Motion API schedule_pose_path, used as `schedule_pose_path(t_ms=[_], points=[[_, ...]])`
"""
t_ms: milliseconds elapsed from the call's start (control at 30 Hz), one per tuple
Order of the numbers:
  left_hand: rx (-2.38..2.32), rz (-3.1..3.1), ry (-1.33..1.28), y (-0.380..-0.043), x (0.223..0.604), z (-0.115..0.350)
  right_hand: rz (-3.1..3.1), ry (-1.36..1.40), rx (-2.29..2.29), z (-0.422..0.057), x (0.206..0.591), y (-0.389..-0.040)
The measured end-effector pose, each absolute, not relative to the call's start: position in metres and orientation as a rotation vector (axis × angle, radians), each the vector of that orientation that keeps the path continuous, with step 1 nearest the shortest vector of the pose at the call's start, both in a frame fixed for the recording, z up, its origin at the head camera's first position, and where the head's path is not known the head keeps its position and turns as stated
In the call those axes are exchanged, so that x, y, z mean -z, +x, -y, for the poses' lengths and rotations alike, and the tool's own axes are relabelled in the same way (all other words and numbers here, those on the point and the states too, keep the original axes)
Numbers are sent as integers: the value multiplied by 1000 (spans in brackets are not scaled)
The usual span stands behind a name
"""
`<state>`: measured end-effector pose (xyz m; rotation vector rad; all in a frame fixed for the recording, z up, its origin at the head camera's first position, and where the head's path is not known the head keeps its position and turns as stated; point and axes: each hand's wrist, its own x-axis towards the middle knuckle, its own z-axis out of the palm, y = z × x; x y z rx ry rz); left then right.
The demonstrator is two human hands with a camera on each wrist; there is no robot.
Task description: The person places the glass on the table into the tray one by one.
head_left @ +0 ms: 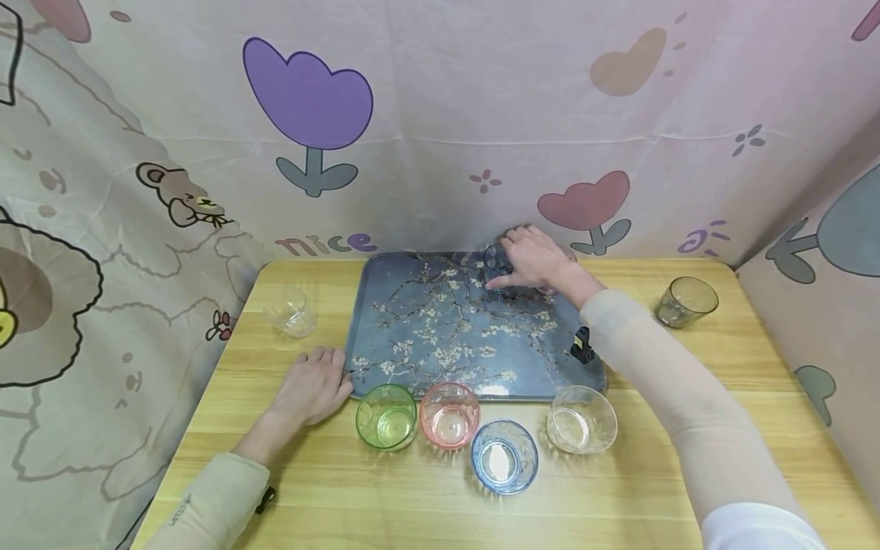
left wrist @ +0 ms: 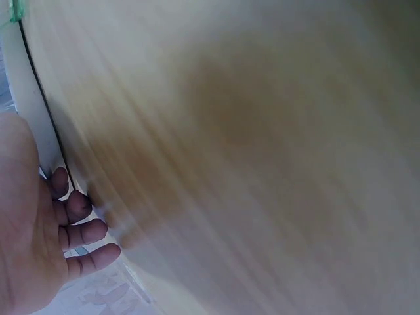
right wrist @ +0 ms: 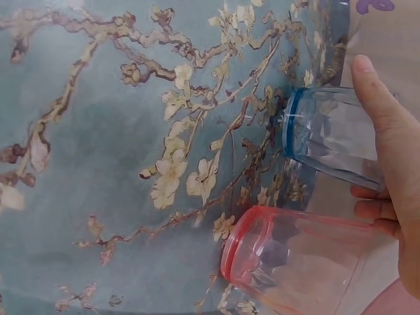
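Note:
At the back of the blue floral tray [head_left: 440, 328], my right hand [head_left: 532, 257] grips a blue glass [head_left: 496, 261]. In the right wrist view the thumb lies on one side of that blue glass [right wrist: 331, 131] and fingers on the other, its blue-banded end at the tray. Close beside it stands a pink glass [right wrist: 295, 256], mostly behind the hand in the head view. My left hand [head_left: 309, 386] rests on the table by the tray's left edge, holding nothing; in the left wrist view its fingers [left wrist: 85, 233] are slightly bent.
Along the tray's front edge stand green [head_left: 386, 417], pink [head_left: 450, 415], blue [head_left: 504, 457] and clear [head_left: 582, 419] glass bowls. A clear glass [head_left: 296, 315] is left of the tray, a smoky glass [head_left: 686, 303] to its right. A printed cloth [head_left: 440, 153] hangs behind the table.

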<state>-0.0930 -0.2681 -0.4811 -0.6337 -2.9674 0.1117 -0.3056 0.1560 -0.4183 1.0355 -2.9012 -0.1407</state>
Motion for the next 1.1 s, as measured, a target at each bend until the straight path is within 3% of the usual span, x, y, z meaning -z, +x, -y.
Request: schedule_pose_path(t_ms=[1100], points=[[-112,2982,-624,-93,481,269,2884,908,-116,-170,386,-281]])
